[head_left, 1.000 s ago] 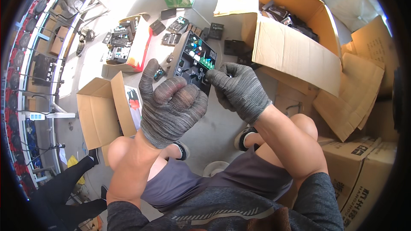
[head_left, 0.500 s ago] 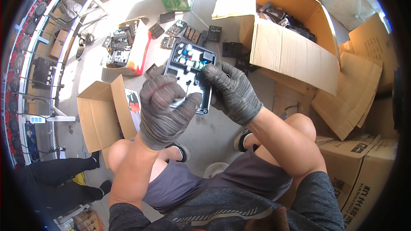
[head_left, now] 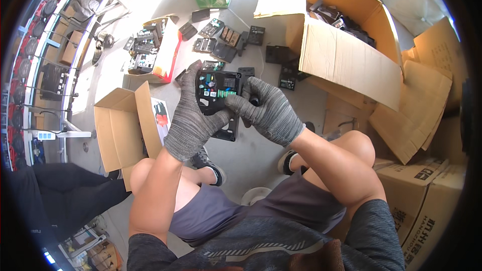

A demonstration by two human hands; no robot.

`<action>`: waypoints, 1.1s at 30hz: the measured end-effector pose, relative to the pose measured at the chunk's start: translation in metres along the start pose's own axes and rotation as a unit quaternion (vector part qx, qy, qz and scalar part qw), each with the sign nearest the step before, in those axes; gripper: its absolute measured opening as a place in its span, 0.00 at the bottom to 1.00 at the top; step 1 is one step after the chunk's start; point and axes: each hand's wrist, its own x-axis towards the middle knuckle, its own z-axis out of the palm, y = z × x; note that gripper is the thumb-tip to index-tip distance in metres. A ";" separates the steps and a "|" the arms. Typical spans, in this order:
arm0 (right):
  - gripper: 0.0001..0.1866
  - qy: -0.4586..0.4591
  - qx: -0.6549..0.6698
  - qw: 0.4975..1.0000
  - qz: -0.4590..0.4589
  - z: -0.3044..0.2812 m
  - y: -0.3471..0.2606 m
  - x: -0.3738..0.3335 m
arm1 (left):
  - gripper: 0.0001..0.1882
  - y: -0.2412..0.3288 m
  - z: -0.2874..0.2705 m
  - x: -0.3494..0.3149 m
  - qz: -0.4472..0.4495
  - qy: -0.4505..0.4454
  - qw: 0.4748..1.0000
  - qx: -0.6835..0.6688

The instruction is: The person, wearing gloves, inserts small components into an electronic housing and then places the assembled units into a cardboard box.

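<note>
In front of me, an open black plastic casing is held tilted between my gloved hands. A circuit board with small components and a green connector shows at its far end. My left hand grips the casing along its left side, the thumb across its near part. My right hand is closed at the right edge, its thumb and fingertips by the green connector. A dark round end sticks out between the right fingers; what it belongs to is hidden.
Beyond my hands, several black casings lie on the floor. A box of circuit boards stands left of them, an open carton nearer. A large carton of black parts stands right. A person's dark-clothed leg is at lower left.
My left hand has opened from a curled grip inside the casing to a hold along its left side. The right thumb has moved in over the board. The dark-clothed leg at lower left has shifted.
</note>
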 end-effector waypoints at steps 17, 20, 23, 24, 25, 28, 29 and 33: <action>0.14 -0.114 0.274 0.949 0.103 -0.016 -0.028 -0.009 | 0.52 0.020 -0.007 -0.005 0.007 0.085 0.989 -0.122; 0.14 -0.060 0.195 0.977 -0.061 -0.011 -0.024 -0.008 | 0.52 0.014 -0.006 -0.003 0.052 0.077 0.990 -0.103; 0.15 -0.036 0.132 0.991 -0.009 -0.009 -0.027 -0.009 | 0.54 0.012 -0.005 -0.003 0.052 0.083 0.988 -0.116; 0.15 -0.022 0.110 0.993 -0.027 -0.009 -0.023 -0.009 | 0.54 0.012 -0.005 -0.003 0.052 0.081 0.988 -0.117; 0.16 -0.008 0.088 0.995 -0.044 -0.009 -0.020 -0.009 | 0.54 0.011 -0.005 -0.003 0.055 0.080 0.989 -0.111; 0.15 0.010 0.100 0.988 -0.122 -0.004 -0.009 -0.005 | 0.54 0.009 -0.005 -0.002 0.066 0.079 0.989 -0.108; 0.15 0.008 0.100 0.987 -0.122 -0.002 -0.007 -0.005 | 0.55 0.009 -0.005 -0.003 0.075 0.078 0.988 -0.110; 0.15 0.010 0.137 0.976 -0.169 0.000 -0.007 -0.006 | 0.54 0.014 -0.003 -0.003 0.051 0.082 0.990 -0.106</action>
